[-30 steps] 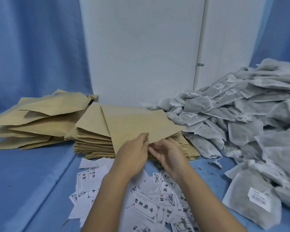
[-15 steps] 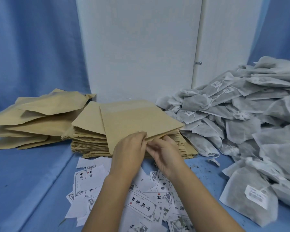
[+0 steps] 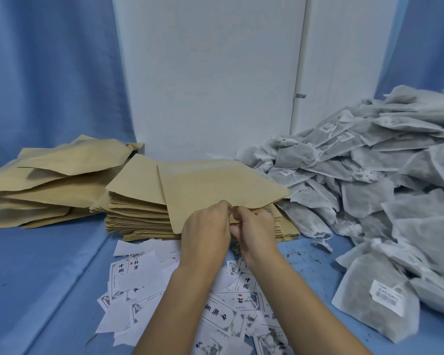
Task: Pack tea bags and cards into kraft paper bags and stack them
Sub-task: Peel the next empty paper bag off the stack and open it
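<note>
A loose heap of filled bags (image 3: pixel 44 185) is stacked at far left; the top kraft bag (image 3: pixel 215 188) is pinched at its near edge by left hand (image 3: pixel 205 234) and right hand (image 3: pixel 256 231); cards (image 3: pixel 215 313) and tea bags (image 3: pixel 369 180) remain unpacked

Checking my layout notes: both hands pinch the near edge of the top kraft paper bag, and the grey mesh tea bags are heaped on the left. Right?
Not quite. In the head view, the heap of grey mesh tea bags lies on the right. The left hand and right hand do pinch the near edge of the top kraft paper bag.
</note>
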